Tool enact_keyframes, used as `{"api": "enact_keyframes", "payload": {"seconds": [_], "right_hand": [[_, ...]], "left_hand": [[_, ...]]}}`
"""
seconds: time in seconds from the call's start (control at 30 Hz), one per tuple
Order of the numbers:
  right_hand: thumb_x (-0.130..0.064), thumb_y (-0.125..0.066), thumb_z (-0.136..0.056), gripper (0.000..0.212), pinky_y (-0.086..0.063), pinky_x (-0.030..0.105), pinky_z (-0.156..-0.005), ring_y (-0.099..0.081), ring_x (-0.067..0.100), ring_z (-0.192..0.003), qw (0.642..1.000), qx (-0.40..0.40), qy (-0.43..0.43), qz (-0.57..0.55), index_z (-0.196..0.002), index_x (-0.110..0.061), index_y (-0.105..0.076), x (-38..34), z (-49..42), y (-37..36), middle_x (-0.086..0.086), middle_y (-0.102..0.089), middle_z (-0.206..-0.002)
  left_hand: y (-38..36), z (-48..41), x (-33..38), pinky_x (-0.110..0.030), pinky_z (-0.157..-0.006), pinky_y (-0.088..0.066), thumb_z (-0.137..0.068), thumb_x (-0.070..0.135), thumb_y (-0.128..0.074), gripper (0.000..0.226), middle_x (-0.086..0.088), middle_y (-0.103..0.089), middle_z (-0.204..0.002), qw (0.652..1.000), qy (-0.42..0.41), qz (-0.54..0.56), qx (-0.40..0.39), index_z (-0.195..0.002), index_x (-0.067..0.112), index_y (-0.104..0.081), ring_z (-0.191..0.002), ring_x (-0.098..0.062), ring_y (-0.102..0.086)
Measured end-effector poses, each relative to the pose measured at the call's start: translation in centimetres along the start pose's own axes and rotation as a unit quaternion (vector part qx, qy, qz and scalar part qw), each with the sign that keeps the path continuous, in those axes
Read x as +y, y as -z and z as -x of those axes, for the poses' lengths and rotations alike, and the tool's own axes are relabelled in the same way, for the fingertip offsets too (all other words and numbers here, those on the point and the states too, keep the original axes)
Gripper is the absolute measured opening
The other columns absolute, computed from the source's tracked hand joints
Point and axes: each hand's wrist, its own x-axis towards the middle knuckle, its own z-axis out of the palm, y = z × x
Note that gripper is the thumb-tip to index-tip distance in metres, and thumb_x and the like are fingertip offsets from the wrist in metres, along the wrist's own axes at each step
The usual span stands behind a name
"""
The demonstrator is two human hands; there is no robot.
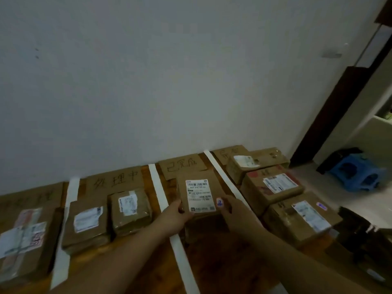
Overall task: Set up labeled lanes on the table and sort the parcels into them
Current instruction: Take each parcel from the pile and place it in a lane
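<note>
A flat brown parcel (199, 192) with a white shipping label is held over the third lane of the wooden table (229, 257). My left hand (177, 213) grips its near left corner and my right hand (235, 211) grips its near right corner. White tape strips (158, 187) divide the table into lanes. Cardboard lane labels with handwritten characters lie at the back: one (115, 179) in the second lane, one (182, 165) behind the held parcel, one (229, 151) in the right lane. Two parcels (87, 223) (130, 209) sit in the second lane, three boxes (273, 185) fill the right lane.
A large taped parcel (23, 238) lies in the far left lane. The white wall (169, 81) rises right behind the table. A blue plastic stool (358, 172) stands on the floor at the right, near a dark door frame (339, 115).
</note>
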Motion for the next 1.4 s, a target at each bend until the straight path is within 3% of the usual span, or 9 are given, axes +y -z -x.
{"api": "enact_keyframes", "payload": {"seconds": [0.13,0.3,0.43,0.53,0.67,0.8,1.03,1.33,1.4], "right_hand": [[-0.047,-0.034,-0.099,0.04,-0.048,0.029,-0.088,-0.05,0.007,-0.1,0.993,-0.07,0.041,0.088,-0.135,-0.031,-0.041,5.0,-4.4,0.2,-0.001,-0.047,-0.129],[-0.038,-0.032,-0.1,0.056,-0.033,0.042,-0.109,-0.027,0.03,-0.137,0.955,-0.17,0.111,0.214,-0.15,-0.017,-0.018,9.3,-7.6,0.7,0.012,-0.02,-0.154],[-0.039,-0.036,-0.096,0.06,-0.017,0.048,-0.114,-0.01,0.032,-0.143,0.944,-0.109,0.158,0.267,-0.149,-0.016,-0.019,9.9,-9.6,1.9,0.01,-0.016,-0.155],[-0.033,-0.037,-0.095,0.065,-0.003,0.052,-0.116,0.001,0.034,-0.145,0.927,-0.126,0.161,0.313,-0.15,-0.01,-0.012,10.2,-11.5,3.0,0.012,-0.011,-0.157],[-0.031,-0.042,-0.094,0.07,-0.001,0.053,-0.115,0.003,0.033,-0.145,0.93,-0.156,0.137,0.304,-0.151,-0.01,-0.008,10.1,-12.8,3.9,0.012,-0.006,-0.158],[-0.036,-0.04,-0.095,0.062,-0.007,0.052,-0.115,-0.006,0.032,-0.144,0.94,-0.135,0.154,0.274,-0.148,-0.012,-0.02,8.8,-13.7,4.9,0.012,-0.015,-0.156],[-0.045,-0.043,-0.094,0.057,-0.02,0.05,-0.114,-0.023,0.031,-0.14,0.94,-0.122,0.223,0.227,-0.145,-0.022,-0.029,0.7,-11.8,4.4,0.01,-0.027,-0.153],[-0.05,-0.039,-0.095,0.06,-0.03,0.04,-0.108,-0.032,0.03,-0.135,0.911,-0.177,0.306,0.215,-0.145,-0.016,-0.036,-20.3,-0.8,-3.3,0.011,-0.034,-0.15],[-0.05,-0.041,-0.095,0.061,-0.03,0.039,-0.108,-0.033,0.03,-0.136,0.901,-0.184,0.328,0.217,-0.146,-0.017,-0.035,-24.8,2.2,-5.7,0.012,-0.034,-0.151]], "left_hand": [[-4.4,-3.4,0.3,-0.027,-0.092,-0.047,-0.088,0.031,-0.06,0.051,0.006,-0.056,-0.13,0.999,0.045,0.002,0.024,-0.135,0.032,-0.039,-0.107,-0.009,-0.054],[-8.8,-6.5,1.2,-0.029,-0.098,-0.041,-0.087,0.029,-0.062,0.083,0.008,-0.044,-0.142,0.994,0.066,-0.032,0.08,-0.148,0.036,-0.005,-0.128,-0.016,-0.044],[-9.9,-9.0,2.2,-0.031,-0.102,-0.039,-0.092,0.03,-0.054,0.078,0.007,-0.038,-0.148,0.99,0.089,-0.084,0.074,-0.148,0.036,0.001,-0.13,-0.016,-0.042],[-10.3,-11.1,3.2,-0.032,-0.103,-0.038,-0.094,0.031,-0.051,0.077,0.005,-0.037,-0.148,0.988,0.097,-0.097,0.066,-0.148,0.038,0.003,-0.13,-0.017,-0.042],[-10.6,-12.7,4.2,-0.033,-0.106,-0.036,-0.093,0.03,-0.053,0.079,0.006,-0.037,-0.148,0.989,0.091,-0.106,0.056,-0.148,0.036,0.004,-0.133,-0.016,-0.039],[-8.5,-11.7,4.3,-0.038,-0.11,-0.029,-0.089,0.039,-0.055,0.079,0.004,-0.023,-0.155,0.985,0.084,-0.128,0.073,-0.148,0.035,-0.003,-0.139,-0.019,-0.027],[0.6,-2.7,2.5,-0.038,-0.111,-0.029,-0.092,0.043,-0.051,0.071,-0.005,-0.019,-0.156,0.955,0.099,-0.225,0.168,-0.15,0.022,-0.014,-0.139,-0.024,-0.027],[15.3,19.3,-5.2,-0.036,-0.11,-0.029,-0.09,0.039,-0.056,0.067,-0.007,-0.026,-0.154,0.91,0.128,-0.246,0.308,-0.147,0.019,-0.027,-0.138,-0.025,-0.028],[18.1,24.6,-7.7,-0.037,-0.115,-0.02,-0.091,0.042,-0.055,0.071,-0.01,-0.02,-0.155,0.898,0.166,-0.247,0.325,-0.148,0.017,-0.023,-0.142,-0.027,-0.019]]}}
